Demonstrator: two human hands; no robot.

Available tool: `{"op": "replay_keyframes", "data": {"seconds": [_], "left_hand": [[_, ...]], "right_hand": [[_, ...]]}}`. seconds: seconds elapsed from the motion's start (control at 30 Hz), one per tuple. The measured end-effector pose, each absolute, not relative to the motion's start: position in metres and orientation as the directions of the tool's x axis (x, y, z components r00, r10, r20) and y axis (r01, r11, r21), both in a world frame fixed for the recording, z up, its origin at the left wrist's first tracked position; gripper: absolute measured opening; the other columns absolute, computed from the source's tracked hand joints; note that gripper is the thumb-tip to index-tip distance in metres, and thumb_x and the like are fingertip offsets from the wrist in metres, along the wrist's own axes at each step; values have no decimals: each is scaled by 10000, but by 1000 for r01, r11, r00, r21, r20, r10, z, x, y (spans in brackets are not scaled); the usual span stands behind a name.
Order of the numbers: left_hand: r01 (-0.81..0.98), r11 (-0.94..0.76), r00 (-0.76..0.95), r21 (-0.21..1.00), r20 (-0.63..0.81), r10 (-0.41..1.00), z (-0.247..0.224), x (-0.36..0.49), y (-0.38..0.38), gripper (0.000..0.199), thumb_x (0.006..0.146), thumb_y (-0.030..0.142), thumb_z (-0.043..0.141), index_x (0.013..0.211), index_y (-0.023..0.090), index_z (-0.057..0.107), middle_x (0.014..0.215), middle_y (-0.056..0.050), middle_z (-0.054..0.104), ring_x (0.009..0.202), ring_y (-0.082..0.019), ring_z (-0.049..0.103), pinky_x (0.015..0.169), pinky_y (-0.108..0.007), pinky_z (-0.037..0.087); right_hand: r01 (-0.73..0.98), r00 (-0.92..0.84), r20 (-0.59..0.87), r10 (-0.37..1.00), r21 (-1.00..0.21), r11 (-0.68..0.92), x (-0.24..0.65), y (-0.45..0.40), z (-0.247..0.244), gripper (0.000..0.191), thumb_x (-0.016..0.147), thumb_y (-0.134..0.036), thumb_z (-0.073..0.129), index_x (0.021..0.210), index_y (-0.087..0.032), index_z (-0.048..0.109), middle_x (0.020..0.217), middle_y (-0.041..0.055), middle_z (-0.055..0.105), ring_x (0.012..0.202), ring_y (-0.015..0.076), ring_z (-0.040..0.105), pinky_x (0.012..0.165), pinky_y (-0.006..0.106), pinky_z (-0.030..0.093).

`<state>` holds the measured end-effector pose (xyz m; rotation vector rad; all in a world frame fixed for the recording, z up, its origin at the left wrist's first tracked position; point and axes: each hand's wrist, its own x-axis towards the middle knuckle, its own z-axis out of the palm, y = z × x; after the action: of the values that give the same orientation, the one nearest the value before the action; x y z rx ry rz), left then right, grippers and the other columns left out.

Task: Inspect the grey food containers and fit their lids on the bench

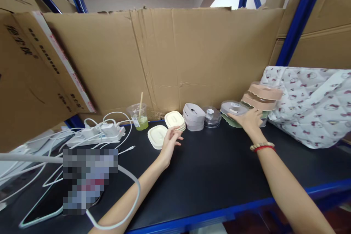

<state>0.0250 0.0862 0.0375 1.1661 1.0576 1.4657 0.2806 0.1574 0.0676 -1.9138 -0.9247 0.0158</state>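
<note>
My left hand point(171, 142) is beside a cream lid-like piece point(157, 137) that lies flat. Its fingers are loosely bent and apart, holding nothing, in front of a small stack of cream pieces point(174, 120). On the right, my right hand point(251, 121) is spread at a grey oval piece point(233, 107) with a round sticker, which sits over a green scalloped one point(231, 121). The thumb is by the grey piece's edge; whether it touches cannot be seen. Behind those fingers lean peach containers point(259, 101) with clear covers, partly hidden below by the hand.
Lilac containers point(193, 117) and clear round ones point(212, 117) stand along the cardboard wall point(208, 51). A cup of green drink point(141, 122) stands left of them. Power strip point(95, 135), cables and a tablet-like device point(44, 203) fill the left. A quilted bag point(309, 106) stands right.
</note>
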Motion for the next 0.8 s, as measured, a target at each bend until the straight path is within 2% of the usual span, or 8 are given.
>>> {"op": "replay_keyframes", "data": {"seconds": [0.13, 0.37, 0.5, 0.57, 0.63, 0.7, 0.77, 0.8], "left_hand": [[-153, -204, -63, 967, 197, 978, 38, 23, 86, 518, 518, 361, 616, 976, 149, 501, 899, -49, 544, 708, -115, 530, 553, -193, 396], [-163, -257, -78, 953, 247, 966, 39, 20, 87, 517, 544, 382, 599, 996, 154, 492, 932, -57, 545, 726, -126, 536, 567, -207, 402], [-4, -329, -50, 944, 328, 943, 33, 19, 89, 478, 584, 379, 552, 1002, 155, 492, 949, -73, 551, 721, -134, 530, 568, -223, 410], [240, -493, 28, 836, 502, 865, 31, 20, 88, 414, 625, 339, 536, 998, 162, 520, 970, -85, 561, 769, -151, 535, 625, -250, 427], [464, -671, 237, 578, 650, 722, 33, 22, 82, 321, 676, 278, 518, 973, 171, 574, 984, -100, 576, 854, -181, 542, 727, -290, 429], [522, -785, 473, 335, 652, 593, 34, 26, 68, 253, 718, 231, 487, 921, 180, 630, 967, -116, 594, 899, -210, 549, 785, -324, 411], [452, -835, 589, 314, 598, 544, 30, 31, 46, 211, 737, 227, 491, 856, 186, 660, 926, -127, 607, 862, -216, 562, 754, -323, 408], [375, -819, 547, 434, 610, 573, 24, 33, 34, 161, 718, 273, 561, 806, 190, 667, 876, -123, 608, 838, -213, 567, 739, -311, 416]], "right_hand": [[665, 691, 478, 543, -715, -217, 277, 161, 63, 952, 462, -366, 787, 1203, 68, 377, 1224, 333, 354, 1157, 419, 310, 933, 509, 283], [891, 367, 644, 671, -450, -56, 271, 157, 61, 294, 736, -192, 551, 1006, -75, 537, 1158, 186, 461, 1099, 297, 373, 943, 421, 263], [900, 339, 676, 655, -435, -17, 272, 161, 54, 332, 792, -213, 479, 1089, -79, 540, 1166, 188, 464, 1120, 296, 366, 954, 439, 235], [897, 337, 697, 633, -442, 9, 272, 164, 50, 372, 803, -262, 480, 1117, -71, 541, 1193, 198, 448, 1147, 304, 354, 969, 444, 226], [887, 342, 735, 586, -458, 57, 270, 164, 50, 384, 812, -304, 475, 1111, -77, 553, 1204, 189, 446, 1155, 297, 362, 986, 441, 222], [876, 340, 796, 500, -462, 139, 265, 160, 57, 350, 826, -319, 450, 1072, -104, 575, 1189, 160, 465, 1142, 275, 388, 995, 432, 231], [869, 327, 877, 353, -426, 252, 258, 148, 72, 305, 846, -319, 407, 986, -124, 595, 1127, 138, 492, 1103, 247, 426, 987, 419, 263], [866, 320, 913, 252, -390, 313, 256, 140, 82, 298, 854, -323, 390, 936, -125, 597, 1084, 135, 499, 1079, 236, 441, 974, 413, 287]]}}
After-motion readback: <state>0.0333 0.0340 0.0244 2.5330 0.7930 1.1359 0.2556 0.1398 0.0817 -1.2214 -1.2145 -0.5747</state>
